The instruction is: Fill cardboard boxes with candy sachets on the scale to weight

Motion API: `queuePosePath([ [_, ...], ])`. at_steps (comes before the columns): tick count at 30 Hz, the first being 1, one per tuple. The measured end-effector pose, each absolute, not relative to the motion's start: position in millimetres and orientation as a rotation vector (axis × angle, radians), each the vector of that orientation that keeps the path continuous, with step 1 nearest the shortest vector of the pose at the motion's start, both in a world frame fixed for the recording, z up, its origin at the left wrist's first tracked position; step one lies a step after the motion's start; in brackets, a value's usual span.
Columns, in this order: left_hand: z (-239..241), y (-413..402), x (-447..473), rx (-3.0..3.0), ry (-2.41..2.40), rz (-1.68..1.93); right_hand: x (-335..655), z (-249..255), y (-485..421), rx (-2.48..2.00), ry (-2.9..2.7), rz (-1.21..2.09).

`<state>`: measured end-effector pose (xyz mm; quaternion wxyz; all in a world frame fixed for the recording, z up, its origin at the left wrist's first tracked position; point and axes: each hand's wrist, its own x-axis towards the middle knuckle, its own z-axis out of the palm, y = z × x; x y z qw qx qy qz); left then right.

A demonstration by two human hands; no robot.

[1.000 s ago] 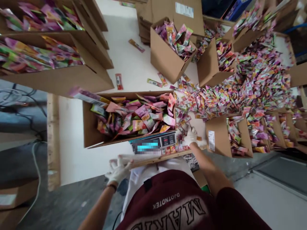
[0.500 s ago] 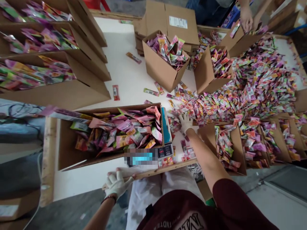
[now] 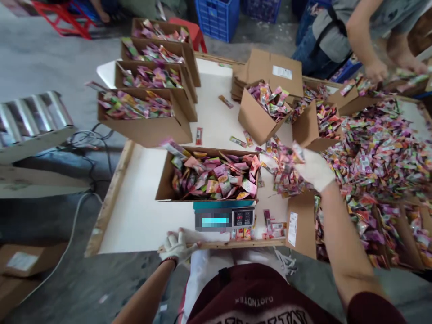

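Note:
My left hand (image 3: 177, 246), in a white glove, rests on the table's wooden front edge with its fingers spread and nothing in it. My right hand (image 3: 315, 170), also gloved and a little blurred, is raised over the near end of the packet heap, its fingers closed around small snack packets (image 3: 298, 153). Left of it, an open cardboard box (image 3: 164, 184) full of mixed pink, purple and green packets sits on a digital scale (image 3: 243, 218). The scale's display is lit, but its digits are blurred out. Loose packets (image 3: 274, 227) lie beside the scale.
A big heap of packets (image 3: 384, 139) covers the table's right side. Filled boxes (image 3: 148, 128) stand at the back left, with more along the right front. Flattened cartons (image 3: 290, 67) lie at the back. Across the table a person's hands (image 3: 376, 71) work near packets.
My right hand has lifted from the heap and moved right, now with packets in it. The filled box on the scale sits farther back, exposing more of the scale. My view has shifted.

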<state>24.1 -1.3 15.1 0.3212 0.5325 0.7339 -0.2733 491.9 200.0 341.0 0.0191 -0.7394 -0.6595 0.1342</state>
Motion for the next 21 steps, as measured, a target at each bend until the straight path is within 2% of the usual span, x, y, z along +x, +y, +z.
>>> queuePosePath([
  [2,16.2,-0.3,24.0,1.383,1.929,-0.707,468.7,384.3,194.8,-1.903,-2.135,0.078],
  [4,16.5,0.3,23.8,1.368,1.929,-0.706,424.8,406.9,190.2,-1.519,-2.261,-0.013],
  [7,16.0,-0.4,23.9,1.353,1.932,-0.709,342.6,390.5,196.6,-1.361,-2.663,0.159],
  [12,14.2,-2.4,24.8,1.341,1.956,-0.722,275.4,325.7,229.6,-1.653,-3.056,0.597],
  [16,16.8,-0.1,26.7,1.336,1.957,-0.699,327.1,333.4,233.2,-1.366,-2.769,1.031],
  [19,22.5,2.7,29.0,1.297,1.934,-0.715,389.0,334.4,215.8,-1.247,-2.235,1.048],
  [21,25.4,2.8,30.4,1.294,1.925,-0.708,418.1,314.0,197.0,-1.409,-1.881,0.976],
])
